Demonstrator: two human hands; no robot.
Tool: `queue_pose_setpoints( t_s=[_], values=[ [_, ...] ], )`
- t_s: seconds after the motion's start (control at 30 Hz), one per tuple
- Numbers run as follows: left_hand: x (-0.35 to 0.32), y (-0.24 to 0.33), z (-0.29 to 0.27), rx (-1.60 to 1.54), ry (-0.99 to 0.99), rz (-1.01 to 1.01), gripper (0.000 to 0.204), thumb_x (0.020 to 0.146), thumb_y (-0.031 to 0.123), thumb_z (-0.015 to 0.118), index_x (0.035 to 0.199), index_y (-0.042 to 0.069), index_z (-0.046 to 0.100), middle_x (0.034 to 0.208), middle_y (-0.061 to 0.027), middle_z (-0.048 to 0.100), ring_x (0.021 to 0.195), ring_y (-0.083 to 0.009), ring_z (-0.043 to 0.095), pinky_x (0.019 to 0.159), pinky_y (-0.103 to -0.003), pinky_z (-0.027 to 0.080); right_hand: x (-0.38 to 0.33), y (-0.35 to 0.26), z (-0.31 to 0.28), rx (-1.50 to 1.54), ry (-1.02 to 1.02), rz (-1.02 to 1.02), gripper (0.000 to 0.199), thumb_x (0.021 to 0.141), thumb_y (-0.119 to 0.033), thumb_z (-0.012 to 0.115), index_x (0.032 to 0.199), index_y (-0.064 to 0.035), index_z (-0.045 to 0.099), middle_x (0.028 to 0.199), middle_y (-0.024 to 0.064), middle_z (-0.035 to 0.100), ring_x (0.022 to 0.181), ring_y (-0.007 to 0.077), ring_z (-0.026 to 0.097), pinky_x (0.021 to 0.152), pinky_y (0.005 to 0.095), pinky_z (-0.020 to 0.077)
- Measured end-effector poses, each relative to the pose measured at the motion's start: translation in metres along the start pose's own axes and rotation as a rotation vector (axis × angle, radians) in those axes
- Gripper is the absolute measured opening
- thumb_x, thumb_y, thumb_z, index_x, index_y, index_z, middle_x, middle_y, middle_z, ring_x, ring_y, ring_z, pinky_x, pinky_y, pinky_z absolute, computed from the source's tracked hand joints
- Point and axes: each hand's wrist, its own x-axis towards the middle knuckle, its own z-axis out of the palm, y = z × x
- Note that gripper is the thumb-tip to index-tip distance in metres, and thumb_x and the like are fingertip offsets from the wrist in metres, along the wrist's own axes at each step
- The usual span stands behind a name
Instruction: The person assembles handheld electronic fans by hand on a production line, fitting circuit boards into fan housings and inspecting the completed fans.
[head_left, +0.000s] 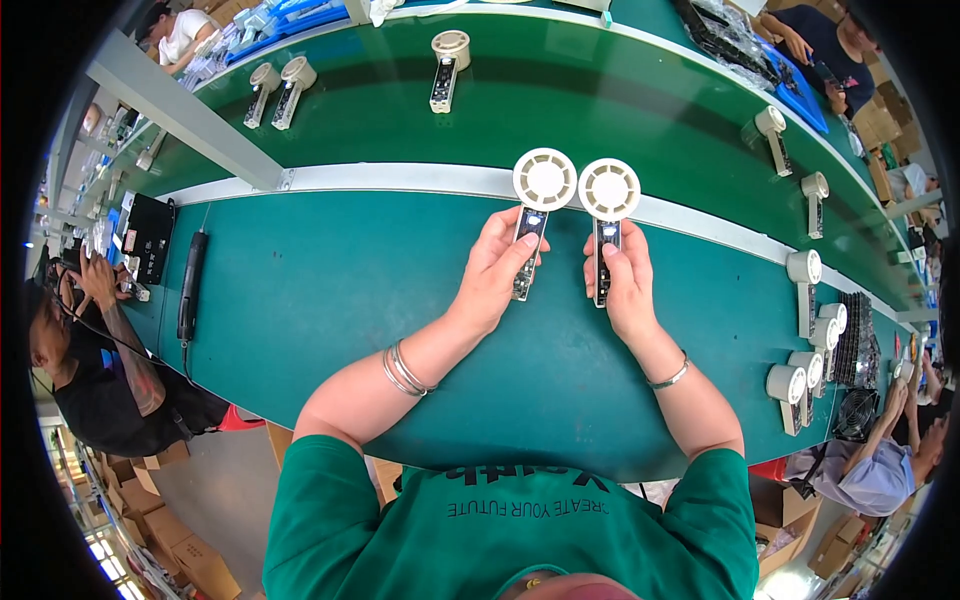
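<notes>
My left hand [492,265] is closed around the handle of a white handheld fan [545,180], its thumb resting on the handle front. A matching handheld fan [609,190] is gripped in my right hand [628,280], thumb also on the front. Both have round slotted heads pointing away from me and handles whose fronts expose dark circuit boards. The two are held upright side by side above the green worktable [400,290], their heads nearly touching and reaching over the pale rail at its far edge.
Beyond the rail runs a green conveyor belt [600,80] carrying several similar fans [450,70]. More fans [787,385] stand at the table's right beside stacked black parts [856,340]. On the left lie a corded electric screwdriver [193,285] and a black box [148,240]. Co-workers sit at both sides.
</notes>
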Motion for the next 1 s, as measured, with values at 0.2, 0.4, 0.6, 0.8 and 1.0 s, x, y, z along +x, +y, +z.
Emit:
queue_pose_setpoints(
  t_s=[0.2,0.4,0.6,0.8,1.0],
  values=[
    [-0.001,-0.001,-0.001,-0.021,0.010,0.010,0.036,0.092,0.017,0.052,0.124,0.004,0.042,0.095,-0.0065,0.058,0.079,-0.0095,0.053,0.062,-0.022,0.045,-0.001,-0.001,0.000,0.018,0.016,0.009,0.033,0.093,-0.013,0.039,0.125,-0.0024,0.035,0.093,0.0080,0.054,0.064,0.0095,0.052,0.048,0.0211,0.0454],
    [-0.003,0.001,-0.003,-0.090,0.002,-0.013,0.038,0.088,0.011,0.048,0.125,0.003,0.041,0.095,-0.0083,0.057,0.079,-0.0108,0.053,0.063,-0.024,0.047,-0.001,-0.003,-0.001,0.107,0.010,0.032,0.046,0.086,-0.009,0.044,0.129,0.0015,0.031,0.093,0.0088,0.051,0.065,0.0097,0.050,0.050,0.0214,0.0445],
    [-0.003,0.002,-0.001,-0.079,-0.001,-0.070,0.041,0.089,0.010,0.046,0.129,0.003,0.039,0.095,-0.0056,0.056,0.079,-0.0084,0.050,0.064,-0.022,0.043,-0.002,-0.006,0.000,0.034,0.023,0.063,0.039,0.085,-0.010,0.042,0.123,-0.0020,0.037,0.092,0.0083,0.053,0.063,0.0108,0.052,0.048,0.0229,0.0459],
    [-0.004,0.003,0.002,-0.014,0.013,-0.020,0.038,0.088,0.009,0.046,0.125,0.001,0.040,0.093,-0.0084,0.057,0.072,-0.0089,0.051,0.058,-0.023,0.045,0.001,-0.002,0.000,0.047,0.050,0.060,0.036,0.086,-0.010,0.041,0.120,-0.0018,0.038,0.090,0.0081,0.054,0.059,0.0110,0.051,0.045,0.0230,0.0446],
    [-0.001,0.010,0.004,-0.011,0.084,0.100,0.033,0.087,0.005,0.048,0.118,0.004,0.037,0.090,-0.0138,0.058,0.063,-0.0091,0.050,0.050,-0.021,0.043,0.000,-0.020,-0.007,0.017,0.107,0.015,0.032,0.085,-0.008,0.041,0.116,-0.0017,0.040,0.087,0.0081,0.054,0.055,0.0110,0.050,0.043,0.0238,0.0439]
  ],
)
